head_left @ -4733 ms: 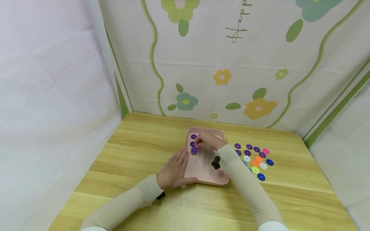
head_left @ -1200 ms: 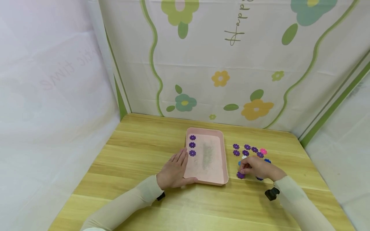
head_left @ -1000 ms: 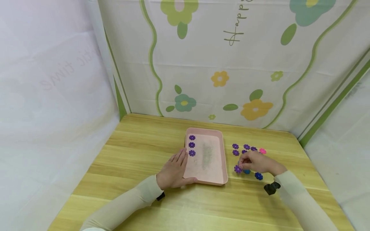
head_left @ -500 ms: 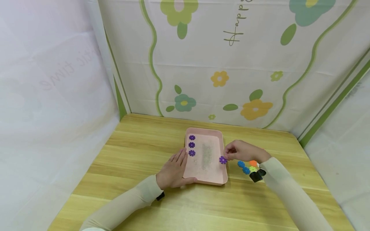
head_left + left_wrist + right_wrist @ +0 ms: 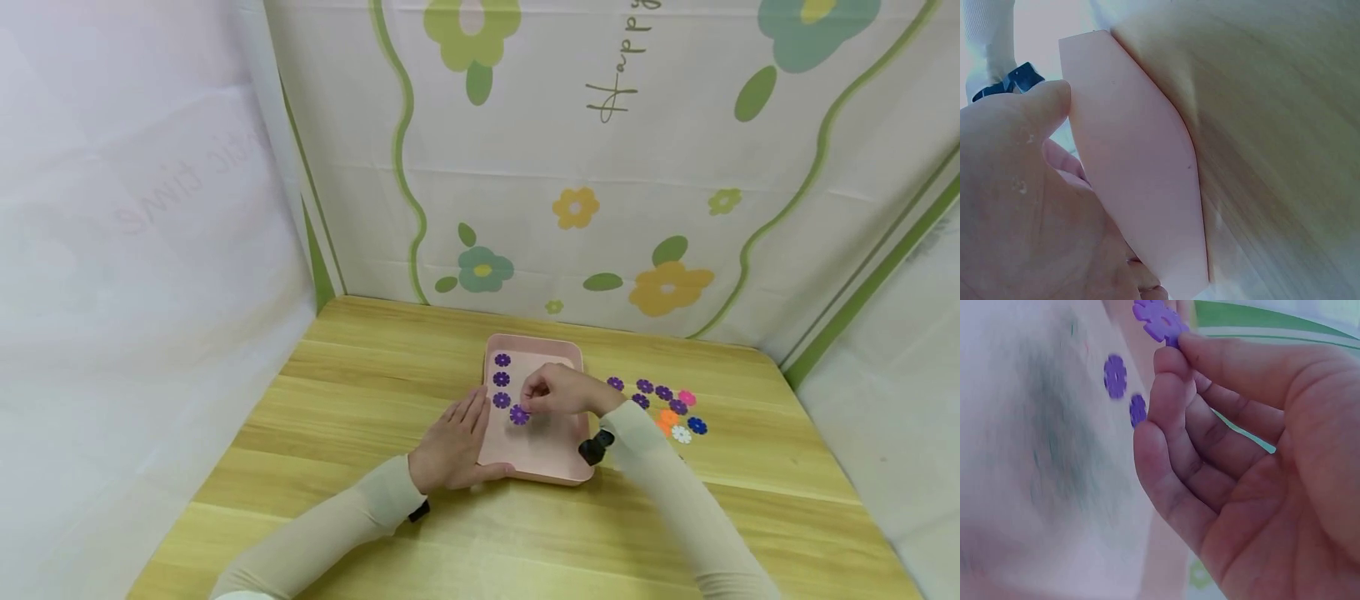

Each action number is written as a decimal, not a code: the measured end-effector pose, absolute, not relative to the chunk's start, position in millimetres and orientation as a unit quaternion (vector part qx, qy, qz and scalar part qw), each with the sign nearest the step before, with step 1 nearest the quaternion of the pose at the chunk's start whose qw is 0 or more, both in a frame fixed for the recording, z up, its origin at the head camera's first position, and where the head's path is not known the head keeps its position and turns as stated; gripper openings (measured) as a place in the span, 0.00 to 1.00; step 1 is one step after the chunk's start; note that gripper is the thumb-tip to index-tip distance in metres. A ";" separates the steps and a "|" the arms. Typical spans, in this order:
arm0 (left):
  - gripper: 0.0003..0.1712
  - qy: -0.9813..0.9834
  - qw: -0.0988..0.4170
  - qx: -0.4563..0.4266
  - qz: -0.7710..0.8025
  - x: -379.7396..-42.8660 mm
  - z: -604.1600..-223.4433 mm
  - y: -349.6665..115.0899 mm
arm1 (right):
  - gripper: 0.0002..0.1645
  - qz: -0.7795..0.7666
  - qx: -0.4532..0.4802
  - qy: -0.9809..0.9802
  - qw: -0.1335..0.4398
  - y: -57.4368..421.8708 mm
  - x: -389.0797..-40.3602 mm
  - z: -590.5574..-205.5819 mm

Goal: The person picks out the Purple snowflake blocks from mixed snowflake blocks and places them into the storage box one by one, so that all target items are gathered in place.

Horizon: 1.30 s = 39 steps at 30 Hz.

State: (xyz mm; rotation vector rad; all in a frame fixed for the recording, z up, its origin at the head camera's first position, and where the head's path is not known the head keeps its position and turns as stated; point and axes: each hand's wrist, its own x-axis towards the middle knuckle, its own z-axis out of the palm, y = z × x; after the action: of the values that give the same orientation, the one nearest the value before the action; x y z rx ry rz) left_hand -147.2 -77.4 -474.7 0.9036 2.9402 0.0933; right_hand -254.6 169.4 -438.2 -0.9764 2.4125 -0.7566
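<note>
Between thumb and forefinger, my right hand (image 5: pixel 562 390) pinches a purple snowflake disc (image 5: pixel 519 415), seen close up in the right wrist view as a notched disc (image 5: pixel 1159 320). It hangs over the pink tray (image 5: pixel 536 467), just right of a column of 3 purple discs (image 5: pixel 501 379) along the tray's left side. My left hand (image 5: pixel 453 442) lies with straight fingers on the tray's left rim, its thumb at the near edge. In the left wrist view the tray's outer wall (image 5: pixel 1141 156) runs beside the palm (image 5: pixel 1035 200).
Right of the tray on the wooden table (image 5: pixel 360 367) lie several loose discs: purple ones (image 5: pixel 644 387), a pink one (image 5: pixel 687 398), orange ones (image 5: pixel 667 419), a white one (image 5: pixel 681 434) and a dark blue one (image 5: pixel 697 426). My right forearm hides some. A printed curtain (image 5: pixel 517 150) stands behind the table.
A third purple disc, held over the tray at first, now lies in the column. My right hand went to the loose pile, then carried another purple disc left over the tray. The left hand stayed.
</note>
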 end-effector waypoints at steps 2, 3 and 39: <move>0.65 0.954 0.027 0.297 0.029 -147.5 -475.2 -76.9 | 0.07 -0.276 -0.345 0.872 0.212 162.2 -255.9 -444.9; 0.65 0.954 0.025 0.299 0.029 -147.6 -475.3 -76.7 | 0.07 -0.279 -0.340 0.872 0.213 159.0 -256.4 -447.8; 0.65 0.955 0.039 0.293 0.009 -147.2 -474.1 -75.6 | 0.03 -0.241 -0.251 0.917 0.193 146.2 -260.7 -451.8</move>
State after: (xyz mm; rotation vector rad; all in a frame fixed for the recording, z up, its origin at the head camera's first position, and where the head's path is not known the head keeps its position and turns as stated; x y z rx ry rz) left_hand -147.2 -75.6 -474.1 0.8981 2.9279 0.0286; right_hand -260.7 146.2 -451.8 -0.7047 2.5744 -0.6765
